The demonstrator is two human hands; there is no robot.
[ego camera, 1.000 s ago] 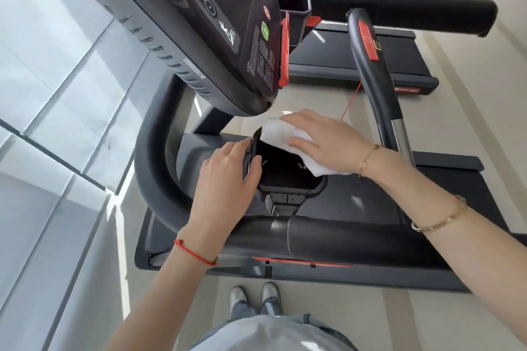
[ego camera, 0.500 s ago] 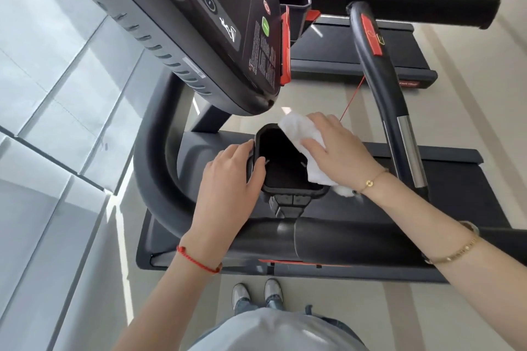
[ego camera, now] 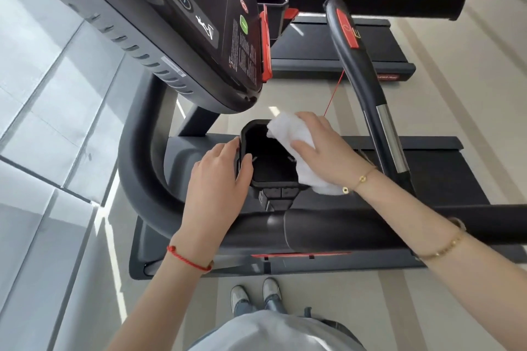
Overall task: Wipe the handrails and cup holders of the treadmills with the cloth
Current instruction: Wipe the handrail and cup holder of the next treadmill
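Observation:
A black cup holder (ego camera: 271, 165) hangs from the near handrail (ego camera: 328, 225) of the treadmill, in the middle of the view. My left hand (ego camera: 219, 177) grips its left rim, thumb hooked over the edge. My right hand (ego camera: 325, 151) presses a folded white cloth (ego camera: 293, 134) down on the holder's right rim and far right corner. The cloth's lower end (ego camera: 328, 188) sticks out under my wrist. A second cup holder (ego camera: 271, 0) sits on the far side, by the console.
The treadmill's console (ego camera: 199, 23) overhangs the cup holder from the upper left. A curved bar with a red button and a metal sensor (ego camera: 368, 88) runs just right of my right hand. The far padded handrail (ego camera: 370, 0) crosses the top. A glass wall (ego camera: 42, 122) stands on the left.
My right hand has slid the cloth along the right rim, first toward me and then back up to the far right corner. The left hand has kept its hold on the left rim.

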